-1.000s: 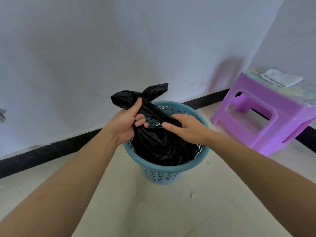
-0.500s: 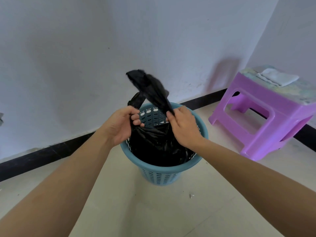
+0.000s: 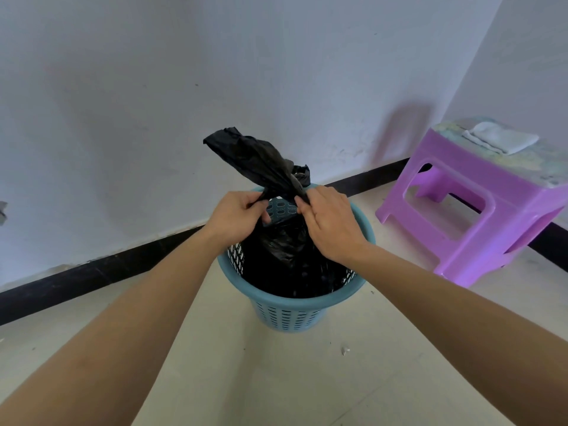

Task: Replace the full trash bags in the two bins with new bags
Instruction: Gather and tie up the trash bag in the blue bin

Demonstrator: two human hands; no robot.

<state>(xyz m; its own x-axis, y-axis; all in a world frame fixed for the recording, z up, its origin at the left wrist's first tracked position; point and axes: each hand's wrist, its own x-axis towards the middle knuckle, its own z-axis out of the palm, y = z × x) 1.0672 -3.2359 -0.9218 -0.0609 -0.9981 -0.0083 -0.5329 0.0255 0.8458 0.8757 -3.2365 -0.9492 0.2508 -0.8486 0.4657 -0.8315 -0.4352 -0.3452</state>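
Observation:
A blue perforated plastic bin (image 3: 292, 315) stands on the floor by the wall. Inside it sits a full black trash bag (image 3: 289, 259), its gathered top ends crossing and sticking up above the rim. My left hand (image 3: 233, 219) pinches one strand of the bag's top at the left. My right hand (image 3: 330, 226) grips the other strand just right of it. Both hands hover over the bin's far rim, close together. Only this one bin is in view.
A purple plastic stool (image 3: 479, 204) stands to the right near the wall corner, with a folded white cloth (image 3: 501, 141) on its seat. A black skirting board (image 3: 92, 281) runs along the white wall. A small scrap (image 3: 345, 350) lies on the pale floor.
The bag's top ends swung from lying left to standing up over the bin. My hands came closer together and now pull the two crossed strands at the bag's neck.

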